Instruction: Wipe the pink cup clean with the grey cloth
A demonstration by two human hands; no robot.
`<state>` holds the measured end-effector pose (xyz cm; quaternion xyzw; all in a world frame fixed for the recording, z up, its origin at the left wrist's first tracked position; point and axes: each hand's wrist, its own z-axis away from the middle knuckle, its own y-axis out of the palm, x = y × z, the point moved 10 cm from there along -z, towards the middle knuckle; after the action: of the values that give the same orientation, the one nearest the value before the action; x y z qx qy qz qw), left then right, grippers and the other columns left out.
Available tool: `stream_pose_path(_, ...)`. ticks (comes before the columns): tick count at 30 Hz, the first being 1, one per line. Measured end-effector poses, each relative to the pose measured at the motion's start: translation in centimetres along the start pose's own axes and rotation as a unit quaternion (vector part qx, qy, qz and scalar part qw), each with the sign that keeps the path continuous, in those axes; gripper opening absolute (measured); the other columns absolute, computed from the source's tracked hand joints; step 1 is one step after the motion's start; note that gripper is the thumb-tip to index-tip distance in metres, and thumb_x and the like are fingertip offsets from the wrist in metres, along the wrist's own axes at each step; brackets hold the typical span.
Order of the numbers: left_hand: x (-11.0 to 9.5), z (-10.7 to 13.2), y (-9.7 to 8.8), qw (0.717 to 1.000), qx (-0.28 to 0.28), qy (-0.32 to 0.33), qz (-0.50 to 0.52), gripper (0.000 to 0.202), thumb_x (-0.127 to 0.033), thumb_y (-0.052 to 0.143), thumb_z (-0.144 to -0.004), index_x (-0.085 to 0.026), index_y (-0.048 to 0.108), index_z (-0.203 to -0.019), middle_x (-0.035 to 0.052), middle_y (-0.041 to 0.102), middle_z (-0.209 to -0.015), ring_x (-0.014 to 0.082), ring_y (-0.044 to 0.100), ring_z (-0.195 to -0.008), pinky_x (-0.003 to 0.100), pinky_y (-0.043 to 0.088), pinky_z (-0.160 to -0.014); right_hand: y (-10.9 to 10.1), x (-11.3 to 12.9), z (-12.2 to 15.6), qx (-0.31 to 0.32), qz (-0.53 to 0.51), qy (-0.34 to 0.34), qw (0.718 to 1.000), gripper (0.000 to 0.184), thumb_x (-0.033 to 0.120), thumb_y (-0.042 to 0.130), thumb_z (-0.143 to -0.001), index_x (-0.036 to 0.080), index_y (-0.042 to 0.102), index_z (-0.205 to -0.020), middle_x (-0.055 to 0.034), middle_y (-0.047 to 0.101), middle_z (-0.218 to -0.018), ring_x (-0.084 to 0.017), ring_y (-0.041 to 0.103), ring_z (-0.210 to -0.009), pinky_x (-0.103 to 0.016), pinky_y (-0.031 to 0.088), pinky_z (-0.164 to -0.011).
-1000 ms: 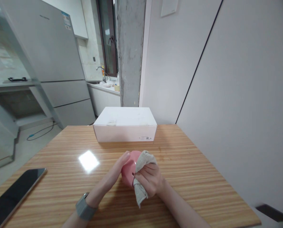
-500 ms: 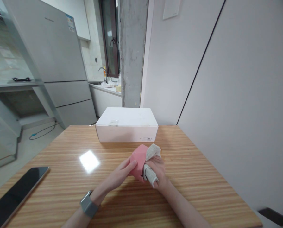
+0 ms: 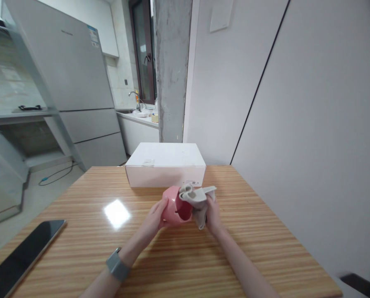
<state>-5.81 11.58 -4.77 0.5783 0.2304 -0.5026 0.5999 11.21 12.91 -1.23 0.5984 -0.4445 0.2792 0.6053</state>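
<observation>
Nothing legible in this view. Fridge [image 3: 67, 70]: small dark lettering [image 3: 66, 32] high on the door, too small to read; sticker [image 3: 93, 36] with a blue top band, print unreadable. Box [image 3: 165, 165]: printed block [image 3: 191, 182] low on the front face, marks too small to read; pale label [image 3: 148, 162] on the lid, nothing readable.

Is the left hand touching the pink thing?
Touching. The head view shows the left hand with its fingers pressed against the side of the pink thing, and no gap between them.
</observation>
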Motion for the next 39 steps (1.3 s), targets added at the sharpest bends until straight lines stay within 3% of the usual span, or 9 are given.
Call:
stream_pose_path(5,-0.3,0.2,0.5,0.995,0.029,-0.05,0.084,0.06,-0.055,0.04,-0.089,-0.016,0.041,-0.135,0.0178,0.062,-0.118,0.0297,0.066,-0.091,0.043,0.057,-0.066,-2.3,-1.2,-2.0,-0.058,-0.086,0.117,0.988,0.022,0.029,0.051,-0.078,0.018,0.067,-0.089,-0.0055,0.074,-0.081,-0.024,0.069,-0.081,-0.04,0.054,-0.076)
stream_pose_path(8,-0.2,0.8,1.3,0.989,0.054,-0.077,0.11,0.061,-0.057,0.035,-0.089,-0.018,0.04,-0.136,0.0151,0.064,-0.116,0.0276,0.068,-0.085,0.04,0.058,-0.06,-1.5,-1.7,-1.0,-0.067,-0.166,0.188,0.966,0.026,0.029,0.049,-0.082,0.017,0.067,-0.097,-0.0062,0.074,-0.09,-0.024,0.069,-0.087,-0.039,0.054,-0.08)
stream_pose_path(11,0.4,1.4,2.1,0.985,0.079,-0.109,0.109,0.064,-0.061,0.035,-0.087,-0.019,0.043,-0.135,0.0141,0.067,-0.109,0.0259,0.069,-0.074,0.036,0.057,-0.051,1.2,-2.0,0.8,-0.01,-0.2,0.244,0.949,0.03,0.033,0.05,-0.082,0.014,0.067,-0.1,-0.008,0.073,-0.092,-0.024,0.069,-0.087,-0.038,0.054,-0.078)
stream_pose_path(17,1.4,1.9,2.2,0.98,0.096,-0.157,0.076,0.072,-0.069,0.041,-0.08,-0.017,0.052,-0.128,0.0122,0.072,-0.09,0.0255,0.068,-0.061,0.032,0.054,-0.043,4.5,-3.3,4.0,0.153,-0.093,0.296,0.938,0.027,0.038,0.066,-0.074,0.014,0.069,-0.087,-0.0048,0.072,-0.072,-0.02,0.068,-0.065,-0.029,0.053,-0.063)
stream_pose_path(20,1.5,1.7,1.7,0.983,0.074,-0.158,0.058,0.07,-0.069,0.041,-0.08,-0.016,0.056,-0.124,0.0113,0.073,-0.086,0.0236,0.068,-0.059,0.03,0.053,-0.042,4.9,-3.8,4.0,0.173,-0.057,0.269,0.946,0.033,0.044,0.068,-0.074,0.015,0.07,-0.09,-0.006,0.073,-0.079,-0.021,0.068,-0.074,-0.03,0.052,-0.069)
stream_pose_path(24,1.6,1.7,1.9,0.985,0.053,-0.156,0.047,0.07,-0.069,0.037,-0.081,-0.017,0.054,-0.126,0.0116,0.072,-0.093,0.0228,0.069,-0.063,0.031,0.055,-0.047,4.6,-4.0,2.6,0.136,-0.048,0.198,0.97,0.038,0.045,0.069,-0.073,0.016,0.069,-0.099,-0.0072,0.073,-0.092,-0.025,0.066,-0.093,-0.035,0.048,-0.086)
stream_pose_path(32,1.3,1.6,1.8,0.992,0.005,-0.123,0.04,0.065,-0.064,0.037,-0.085,-0.017,0.051,-0.128,0.0121,0.072,-0.096,0.0233,0.069,-0.066,0.034,0.056,-0.053,4.7,-3.8,1.3,0.114,-0.082,0.112,0.984,0.035,0.043,0.064,-0.076,0.019,0.068,-0.101,-0.0042,0.071,-0.102,-0.024,0.06,-0.106,-0.035,0.043,-0.094)
stream_pose_path(36,0.8,1.0,1.2,0.996,-0.025,-0.06,0.054,0.058,-0.059,0.04,-0.087,-0.019,0.052,-0.128,0.0132,0.068,-0.112,0.0257,0.068,-0.088,0.035,0.057,-0.066,3.5,-3.4,1.3,0.047,-0.049,0.043,0.997,0.034,0.045,0.063,-0.077,0.02,0.066,-0.101,-0.0024,0.068,-0.107,-0.021,0.058,-0.11,-0.032,0.039,-0.099)
stream_pose_path(39,0.0,1.0,1.7,0.996,0.003,-0.002,0.085,0.051,-0.05,0.047,-0.089,-0.02,0.05,-0.13,0.0121,0.063,-0.121,0.0257,0.062,-0.107,0.034,0.054,-0.082,2.9,-3.3,2.0,-0.003,-0.018,0.023,1.0,0.036,0.048,0.061,-0.078,0.021,0.064,-0.102,-0.0018,0.068,-0.107,-0.02,0.057,-0.11,-0.032,0.038,-0.099)
